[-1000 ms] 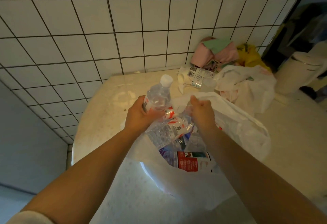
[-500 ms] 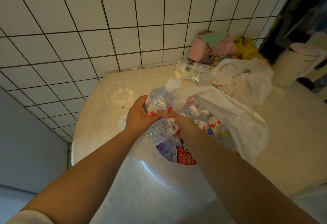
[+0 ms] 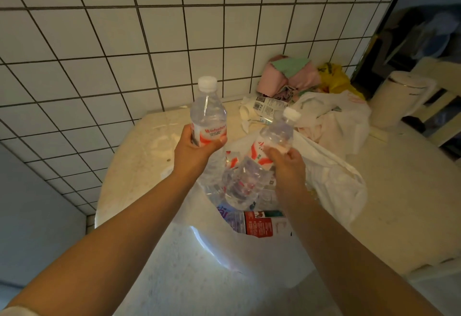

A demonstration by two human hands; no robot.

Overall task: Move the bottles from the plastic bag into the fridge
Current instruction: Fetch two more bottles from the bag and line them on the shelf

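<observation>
two clear water bottles held above the open white plastic bag (image 3: 331, 186), one per hand. item one: upright bottle (image 3: 208, 113), white cap, red-and-white label; left hand (image 3: 194, 152) wraps its lower body, thumb across the label front, fingers curled round the far side. item two: tilted bottle (image 3: 277, 138), white cap leaning up and to the right, red-and-white label; right hand (image 3: 287, 166) grips it about the middle, fingers curled over the label, base pointing down toward the bag mouth, motion-blurred. both bottles are clear of the bag, side by side but apart, over the pale countertop (image 3: 399, 191). item three: bag contents, more clear bottles (image 3: 237, 186) lying heaped inside, crumpled-looking plastic, count cannot be told; lowest in view is a bottle with a red label (image 3: 258, 225) and purple lettering beside it. item four: second white plastic bag (image 3: 344, 116), crumpled, behind the first, near the wall. item five: white printed carton or packet (image 3: 264, 108) lying flat just left of that bag. item six: pink and green cloths (image 3: 289, 76) piled against the white tiled wall (image 3: 124, 41), yellow bag (image 3: 334, 78) to their right. item seven: white lidded bin (image 3: 396, 101) beyond the counter's right edge. fridge not in view.
</observation>
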